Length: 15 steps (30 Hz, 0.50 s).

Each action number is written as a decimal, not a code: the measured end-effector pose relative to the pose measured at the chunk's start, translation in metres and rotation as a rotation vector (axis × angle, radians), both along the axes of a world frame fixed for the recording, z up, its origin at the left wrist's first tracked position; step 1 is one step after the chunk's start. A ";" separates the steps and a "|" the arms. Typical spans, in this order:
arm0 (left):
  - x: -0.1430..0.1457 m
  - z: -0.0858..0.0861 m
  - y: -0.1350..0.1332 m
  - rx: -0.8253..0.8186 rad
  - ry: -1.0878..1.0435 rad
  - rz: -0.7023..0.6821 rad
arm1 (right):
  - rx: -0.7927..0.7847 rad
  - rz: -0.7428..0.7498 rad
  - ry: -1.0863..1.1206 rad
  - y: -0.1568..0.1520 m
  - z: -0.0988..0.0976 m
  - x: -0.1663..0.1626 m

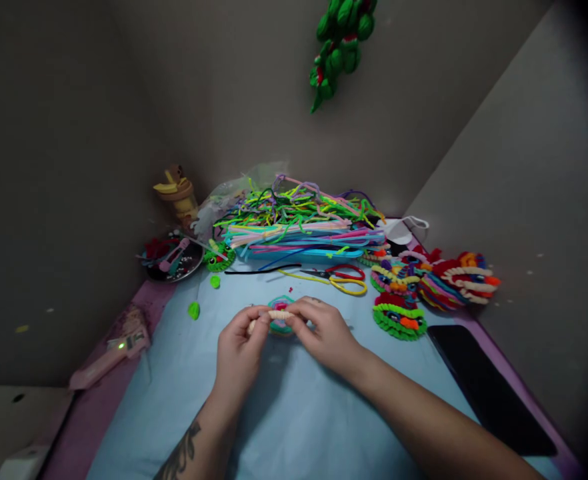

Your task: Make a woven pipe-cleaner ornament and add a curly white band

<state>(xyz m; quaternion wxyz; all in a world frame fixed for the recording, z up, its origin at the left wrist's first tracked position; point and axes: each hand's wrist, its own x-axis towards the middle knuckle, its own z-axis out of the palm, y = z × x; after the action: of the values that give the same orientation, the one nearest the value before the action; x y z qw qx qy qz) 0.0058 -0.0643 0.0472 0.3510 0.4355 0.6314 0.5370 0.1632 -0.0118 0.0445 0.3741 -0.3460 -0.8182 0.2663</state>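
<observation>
The blue surface (pixel 324 433) has its widest stretch of room between the wrists and the near edge. A big heap of fuzzy craft stems (pixel 299 210) crowds the far edge, and a phone (pixel 491 390) lines the right edge. Left hand (pixel 239 343) and right hand (pixel 331 333) are both in a narrow pinch on a cream coil (pixel 279 315), around mid-surface, nearer the far edge. Its long axis runs pretty much left-right, one end toward each hand.
</observation>
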 end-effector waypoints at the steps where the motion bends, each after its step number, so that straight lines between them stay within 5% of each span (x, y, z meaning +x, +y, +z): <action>1: 0.000 0.000 0.000 0.001 0.015 -0.008 | -0.006 -0.008 -0.009 0.000 0.001 0.000; 15: -0.001 -0.001 0.007 -0.063 -0.042 -0.048 | 0.053 -0.169 -0.071 -0.001 0.000 -0.001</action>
<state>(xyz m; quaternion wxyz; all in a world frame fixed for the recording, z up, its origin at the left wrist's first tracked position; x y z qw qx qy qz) 0.0045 -0.0570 0.0464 0.3904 0.4280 0.6299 0.5173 0.1624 -0.0132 0.0446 0.3749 -0.4131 -0.8056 0.1996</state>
